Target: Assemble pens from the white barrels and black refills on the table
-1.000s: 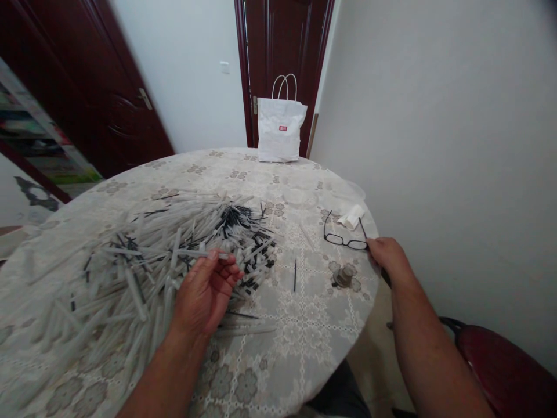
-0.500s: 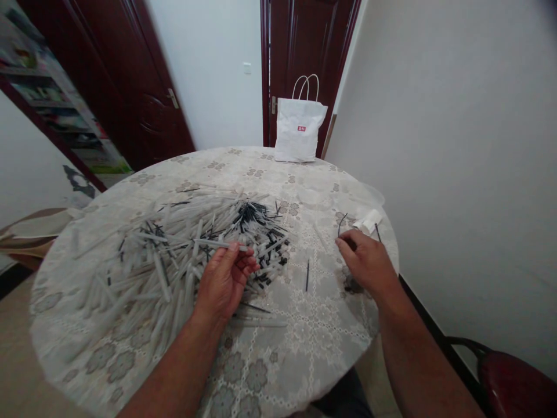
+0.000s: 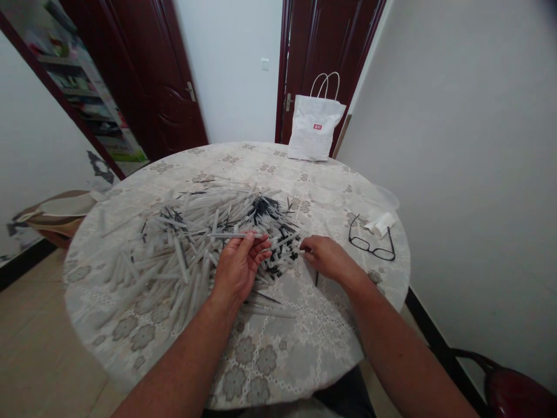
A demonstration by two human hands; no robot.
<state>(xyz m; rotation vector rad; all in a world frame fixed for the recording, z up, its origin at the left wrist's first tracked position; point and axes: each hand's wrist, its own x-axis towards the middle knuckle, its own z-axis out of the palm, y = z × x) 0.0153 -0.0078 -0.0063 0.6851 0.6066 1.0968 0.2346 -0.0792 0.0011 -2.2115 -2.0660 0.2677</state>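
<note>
My left hand (image 3: 239, 264) is pinching a thin, whitish translucent plastic tube (image 3: 227, 235) between thumb and fingers, level above the pile. Below and around it spreads a big heap of similar whitish tubes (image 3: 183, 305), mixed with thin black sticks (image 3: 264, 208). At the heap's right edge is my right hand (image 3: 328, 255), back upward and fingers curled together; whatever its fingertips may hold is hidden. A single black stick (image 3: 317, 279) lies on the cloth just under this hand.
Black-framed glasses (image 3: 372, 248) rest on the right of the round table beside a crumpled white item (image 3: 380, 223). A white paper bag (image 3: 317, 128) stands at the far edge. A patterned cloth (image 3: 300, 363) covers the tabletop. A dark red chair (image 3: 520, 389) is at lower right.
My right hand has moved left from beside the glasses, uncovering them, to the edge of the heap. My left hand still holds the tube. The view has shifted slightly.
</note>
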